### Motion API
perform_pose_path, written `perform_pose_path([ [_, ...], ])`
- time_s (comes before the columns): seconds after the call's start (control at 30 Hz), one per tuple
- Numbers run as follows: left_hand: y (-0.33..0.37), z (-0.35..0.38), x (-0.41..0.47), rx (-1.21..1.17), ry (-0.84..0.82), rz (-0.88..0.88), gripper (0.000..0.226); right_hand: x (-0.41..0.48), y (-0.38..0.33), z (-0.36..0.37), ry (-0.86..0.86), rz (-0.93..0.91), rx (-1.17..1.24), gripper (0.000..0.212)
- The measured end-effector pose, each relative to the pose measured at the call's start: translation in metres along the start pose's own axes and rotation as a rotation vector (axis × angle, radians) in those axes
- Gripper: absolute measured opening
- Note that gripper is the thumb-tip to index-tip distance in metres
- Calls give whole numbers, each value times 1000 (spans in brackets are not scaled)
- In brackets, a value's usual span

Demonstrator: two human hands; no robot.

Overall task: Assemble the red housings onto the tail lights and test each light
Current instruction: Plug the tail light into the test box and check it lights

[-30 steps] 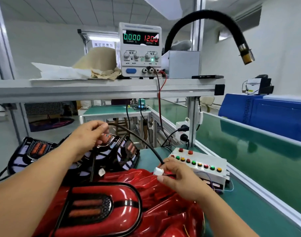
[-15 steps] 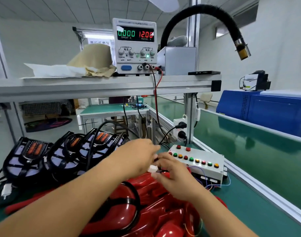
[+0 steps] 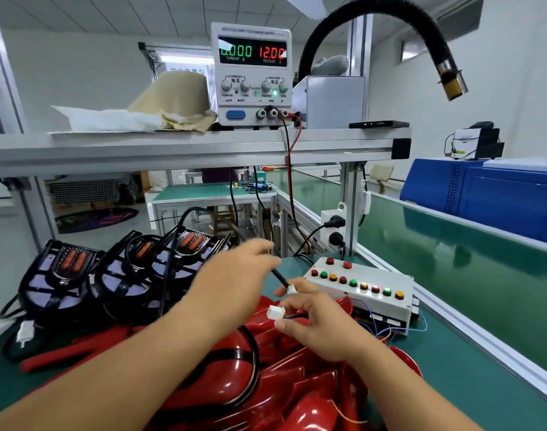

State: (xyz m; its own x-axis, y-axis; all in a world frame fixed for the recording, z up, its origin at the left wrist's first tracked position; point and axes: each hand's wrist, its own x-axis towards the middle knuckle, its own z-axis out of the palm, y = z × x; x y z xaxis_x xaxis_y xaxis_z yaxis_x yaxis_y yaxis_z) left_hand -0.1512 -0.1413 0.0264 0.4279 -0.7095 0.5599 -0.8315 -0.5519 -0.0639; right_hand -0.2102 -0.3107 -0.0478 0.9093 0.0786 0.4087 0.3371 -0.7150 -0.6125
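Note:
My left hand (image 3: 234, 275) grips a black cable whose small white plug (image 3: 291, 288) points down toward my right hand (image 3: 315, 325). My right hand pinches a white connector block (image 3: 275, 312) on thin wires. The two connectors are a short gap apart. Both hands hover over a pile of glossy red housings (image 3: 290, 384); one assembled light with a black band lies under my left forearm. Three bare black tail lights (image 3: 116, 269) with orange reflectors lean in a row at the left. A white test box (image 3: 362, 290) with coloured buttons stands just right of my hands.
A power supply (image 3: 252, 76) on the upper shelf reads 0.000 A and 12.00 V, with red and black leads running down. A black flexible hose (image 3: 390, 32) arches overhead. A blue machine (image 3: 483, 197) stands right of the green bench; a socket (image 3: 334, 228) is behind the test box.
My left hand left the black tail lights, came right with the black cable and met my right hand. The two connectors, held together half a second ago, now sit slightly apart.

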Motion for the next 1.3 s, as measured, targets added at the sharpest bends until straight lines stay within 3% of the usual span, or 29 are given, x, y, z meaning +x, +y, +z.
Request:
perform_pose_path([
  [0.13, 21, 18, -3, 117, -272, 173, 60, 1, -1, 0, 5, -51, -28, 26],
  [0.2, 14, 21, 0, 121, -282, 155, 62, 0, -1, -1, 26, -56, -9, 19],
  [0.33, -5, 20, 9, 137, -246, 69, 38, -4, 2, 0, 49, -34, -15, 19],
  [0.5, -29, 14, 11, 9, -323, -109, 45, -6, 6, -2, 169, 18, -31, 14],
  [0.67, -30, 6, 6, -266, -171, -195, 20, -6, 6, -1, 227, 57, -64, 20],
  [0.83, -23, 10, 7, -377, -94, -272, 23, -7, 5, -3, 261, 52, -135, 20],
  [0.9, -22, 14, 10, -446, -98, -330, 27, -8, 4, -4, 276, 53, -182, 16],
  [1.03, -19, 14, 15, -634, -188, -357, 18, -9, 3, -5, 310, 70, -182, 31],
  [1.13, -18, 17, 16, -541, -169, -274, 31, -10, 6, -4, 306, 58, -176, 31],
  [1.3, -17, 19, 14, -434, -100, -199, 15, -10, 7, -4, 307, 16, -96, 33],
])
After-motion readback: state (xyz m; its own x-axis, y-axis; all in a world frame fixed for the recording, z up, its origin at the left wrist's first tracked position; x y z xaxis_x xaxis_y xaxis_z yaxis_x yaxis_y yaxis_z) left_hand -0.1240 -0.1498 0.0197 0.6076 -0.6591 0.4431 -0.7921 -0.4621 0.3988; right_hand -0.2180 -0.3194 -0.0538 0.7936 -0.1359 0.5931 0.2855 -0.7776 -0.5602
